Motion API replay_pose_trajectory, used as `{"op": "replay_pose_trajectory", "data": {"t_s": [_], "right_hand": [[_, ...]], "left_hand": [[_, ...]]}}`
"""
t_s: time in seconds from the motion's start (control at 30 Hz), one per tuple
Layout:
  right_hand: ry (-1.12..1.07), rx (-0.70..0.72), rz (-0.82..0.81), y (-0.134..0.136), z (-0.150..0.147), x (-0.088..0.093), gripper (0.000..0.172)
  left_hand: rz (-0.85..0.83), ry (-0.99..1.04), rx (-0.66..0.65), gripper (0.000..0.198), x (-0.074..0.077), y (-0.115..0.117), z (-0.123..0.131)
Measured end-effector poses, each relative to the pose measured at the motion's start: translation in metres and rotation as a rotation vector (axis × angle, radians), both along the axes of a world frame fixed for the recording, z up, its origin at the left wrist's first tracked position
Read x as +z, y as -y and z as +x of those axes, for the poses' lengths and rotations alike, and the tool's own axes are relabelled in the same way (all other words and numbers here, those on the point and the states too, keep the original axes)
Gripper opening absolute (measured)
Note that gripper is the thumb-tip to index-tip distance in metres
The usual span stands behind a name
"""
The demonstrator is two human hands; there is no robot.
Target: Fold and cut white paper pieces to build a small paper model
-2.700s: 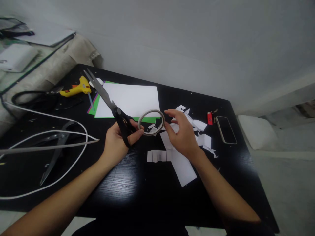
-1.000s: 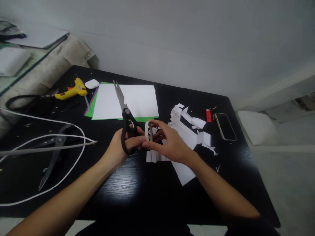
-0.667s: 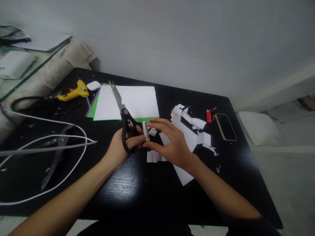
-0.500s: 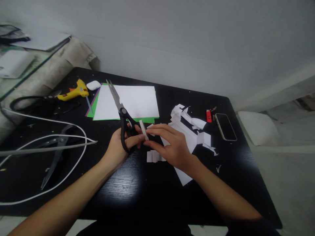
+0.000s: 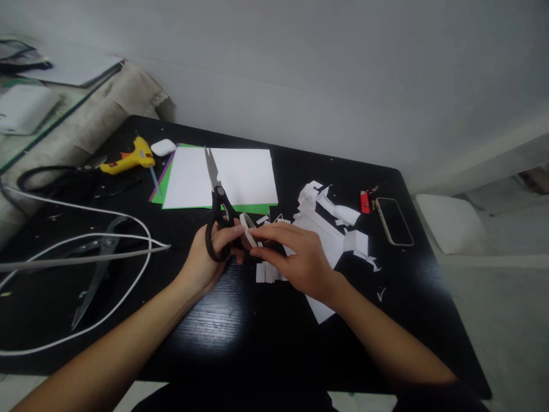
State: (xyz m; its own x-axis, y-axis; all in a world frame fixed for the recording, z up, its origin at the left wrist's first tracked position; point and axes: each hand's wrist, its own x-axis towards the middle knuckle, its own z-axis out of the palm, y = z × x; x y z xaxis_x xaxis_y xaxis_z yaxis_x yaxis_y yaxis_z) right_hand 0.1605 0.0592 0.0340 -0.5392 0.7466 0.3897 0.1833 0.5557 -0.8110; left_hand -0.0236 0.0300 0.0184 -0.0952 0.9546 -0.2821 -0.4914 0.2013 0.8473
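Note:
My left hand (image 5: pixel 209 258) grips the black handles of a pair of scissors (image 5: pixel 215 200), whose blades point away over the white paper. A ring of white tape (image 5: pixel 247 222) stands edge-on between both hands, pinched by my right hand (image 5: pixel 295 257) with its fingers closed on it. Just below the hands lies a small folded white paper strip (image 5: pixel 268 273) on the black table (image 5: pixel 240 337).
A white sheet on green and purple paper (image 5: pixel 223 177) lies beyond the hands. White paper scraps (image 5: pixel 330 223), a red lighter (image 5: pixel 365 202) and a phone (image 5: pixel 394 221) are to the right. A yellow glue gun (image 5: pixel 126 158), white cable (image 5: pixel 86 252) and pliers (image 5: pixel 96 263) sit left.
The tape ring went from flat and open between the hands to edge-on, pinched by my right hand. The scissors swung so the blades point more straight away.

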Motion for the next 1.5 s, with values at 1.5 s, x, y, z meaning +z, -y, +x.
{"op": "replay_pose_trajectory", "data": {"t_s": [1.5], "right_hand": [[0.105,-0.036,0.085,0.006,-0.002,-0.010,0.018]], "left_hand": [[0.073,-0.229,0.090,0.014,-0.021,0.008,0.001]]}}
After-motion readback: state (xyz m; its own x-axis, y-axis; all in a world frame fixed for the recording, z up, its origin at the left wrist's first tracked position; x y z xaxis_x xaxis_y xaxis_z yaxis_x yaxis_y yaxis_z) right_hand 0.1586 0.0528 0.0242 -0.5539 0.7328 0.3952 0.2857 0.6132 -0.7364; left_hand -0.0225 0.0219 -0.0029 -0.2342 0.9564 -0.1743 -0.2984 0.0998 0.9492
